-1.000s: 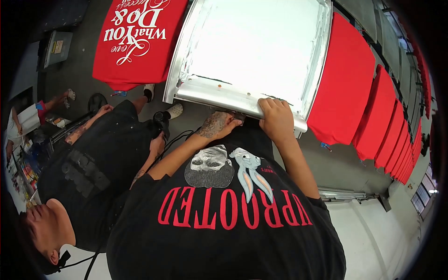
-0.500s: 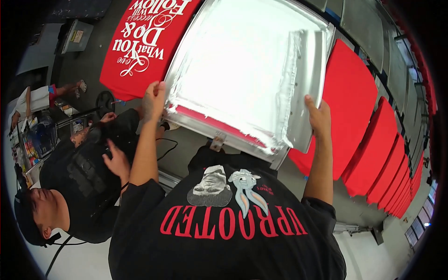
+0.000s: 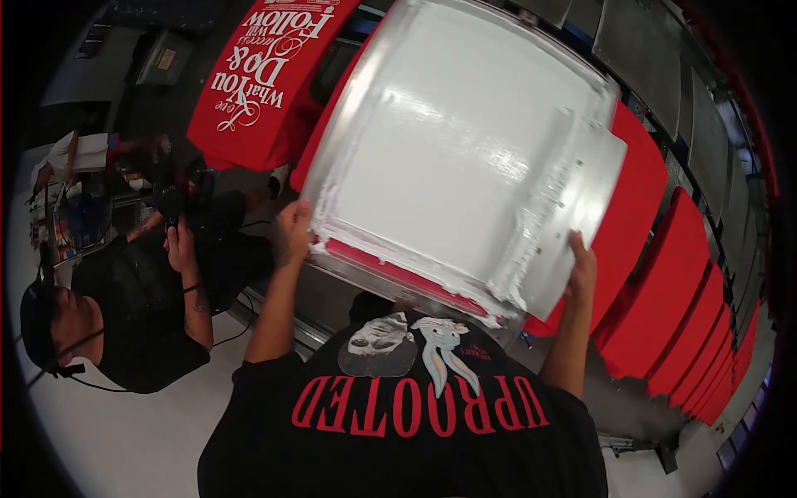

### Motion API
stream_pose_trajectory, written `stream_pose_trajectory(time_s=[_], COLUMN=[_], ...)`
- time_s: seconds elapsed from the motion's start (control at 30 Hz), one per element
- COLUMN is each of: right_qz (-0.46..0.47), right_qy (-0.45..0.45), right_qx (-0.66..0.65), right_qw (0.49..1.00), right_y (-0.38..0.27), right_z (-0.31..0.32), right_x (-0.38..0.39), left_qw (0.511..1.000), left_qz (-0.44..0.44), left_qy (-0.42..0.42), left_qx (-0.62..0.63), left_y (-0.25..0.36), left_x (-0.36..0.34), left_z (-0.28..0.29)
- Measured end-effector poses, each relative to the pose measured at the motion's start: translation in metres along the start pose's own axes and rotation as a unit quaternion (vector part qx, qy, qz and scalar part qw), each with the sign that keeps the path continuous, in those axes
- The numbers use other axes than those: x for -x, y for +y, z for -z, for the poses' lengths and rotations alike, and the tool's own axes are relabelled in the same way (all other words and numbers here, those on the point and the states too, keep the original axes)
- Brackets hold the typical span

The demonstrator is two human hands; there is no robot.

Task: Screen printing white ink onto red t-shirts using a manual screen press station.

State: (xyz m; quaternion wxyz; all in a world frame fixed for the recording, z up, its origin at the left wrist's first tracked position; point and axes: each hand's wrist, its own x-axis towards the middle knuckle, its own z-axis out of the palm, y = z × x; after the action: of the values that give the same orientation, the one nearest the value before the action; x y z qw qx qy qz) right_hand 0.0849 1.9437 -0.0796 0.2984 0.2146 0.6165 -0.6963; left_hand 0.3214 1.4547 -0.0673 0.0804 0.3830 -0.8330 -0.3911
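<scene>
My left hand (image 3: pixel 295 222) grips the left edge of a silver screen-printing frame (image 3: pixel 336 108), whose wide mesh (image 3: pixel 440 141) is coated with glossy white ink. My right hand (image 3: pixel 579 256) holds a broad metal squeegee bar (image 3: pixel 581 199) lying along the frame's right side, with thick white ink along its inner edge and at the near corner. Some red shows through the mesh along the near edge. Red fabric (image 3: pixel 631 216) sticks out from under the frame on both sides.
A red shirt with white lettering (image 3: pixel 249 83) lies at upper left; more red shirts (image 3: pixel 647 290) on boards run down the right, beside metal panels (image 3: pixel 647 58). A co-worker in black (image 3: pixel 133 315) holds a dark object (image 3: pixel 170 203) at left; another person (image 3: pixel 70 158) is farther back.
Both my hands have moved from the frame's front edge out to its sides, then lower in the picture. The squeegee bar now lies along the right side instead of the near edge.
</scene>
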Motion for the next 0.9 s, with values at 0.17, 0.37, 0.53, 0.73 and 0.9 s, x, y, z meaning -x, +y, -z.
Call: stream_pose_trajectory(time_s=[0.17,0.37,0.53,0.73,0.9], right_qz=[0.025,0.046,0.013,0.059,0.03], right_qy=[0.082,0.143,0.162,0.156,0.128], right_qx=[-0.03,-0.045,-0.046,-0.055,-0.047], right_qw=[0.996,0.988,0.986,0.984,0.99], right_y=[0.044,0.078,0.094,0.106,0.098], right_z=[0.027,0.059,0.06,0.048,0.05], right_x=[-0.006,-0.01,-0.016,-0.028,-0.029], left_qw=[0.996,0.991,0.989,0.995,0.992], left_qz=[0.002,0.009,0.027,0.042,0.045], left_qy=[-0.081,-0.134,-0.148,-0.091,-0.099], left_qx=[0.022,0.023,-0.011,0.026,0.057], left_y=[-0.032,-0.047,-0.068,-0.095,-0.106], left_x=[-0.027,-0.023,-0.016,-0.001,-0.001], left_z=[-0.072,-0.123,-0.121,-0.126,-0.129])
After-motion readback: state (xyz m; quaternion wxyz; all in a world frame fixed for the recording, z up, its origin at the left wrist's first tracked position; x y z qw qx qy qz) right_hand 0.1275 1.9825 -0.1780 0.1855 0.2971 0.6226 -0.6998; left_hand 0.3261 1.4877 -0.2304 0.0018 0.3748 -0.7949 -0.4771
